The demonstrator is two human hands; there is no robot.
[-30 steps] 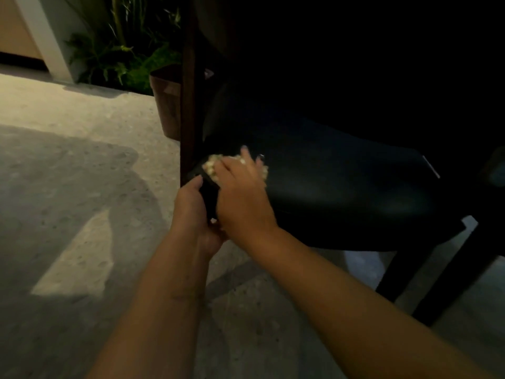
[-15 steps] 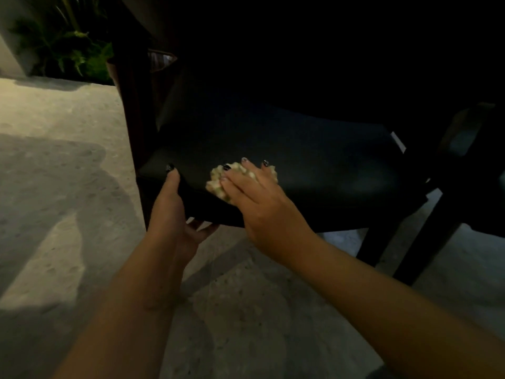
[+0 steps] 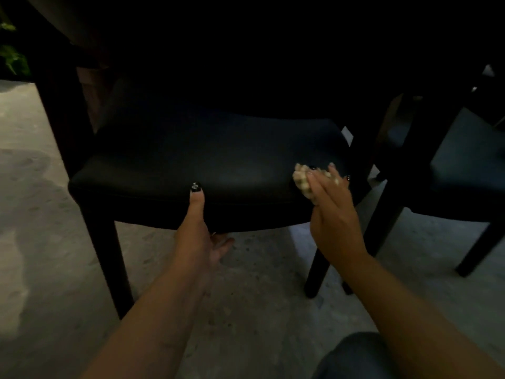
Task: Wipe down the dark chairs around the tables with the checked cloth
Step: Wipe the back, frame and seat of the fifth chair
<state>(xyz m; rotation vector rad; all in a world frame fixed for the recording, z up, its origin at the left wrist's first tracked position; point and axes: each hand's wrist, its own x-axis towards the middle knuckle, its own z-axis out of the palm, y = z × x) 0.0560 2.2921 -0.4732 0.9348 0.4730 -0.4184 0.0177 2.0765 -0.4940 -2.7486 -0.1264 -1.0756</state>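
Note:
A dark chair with a black padded seat [image 3: 207,160] fills the middle of the view, its back lost in shadow. My left hand [image 3: 199,231] grips the seat's front edge, thumb on top and fingers curled underneath. My right hand [image 3: 332,212] presses the bunched pale checked cloth [image 3: 303,179] onto the seat's front right corner, fingers laid flat over it. Only part of the cloth shows past my fingers.
A second dark chair [image 3: 459,170] stands close on the right, its legs near the first chair's right front leg [image 3: 317,269]. Pale speckled floor [image 3: 246,310] lies below. Green plant leaves [image 3: 11,56] show at the far left. My knee [image 3: 355,356] is at the bottom.
My right hand has slid the cloth along the seat's front edge from the left corner to the right corner. My left hand has shifted to the middle of the front edge.

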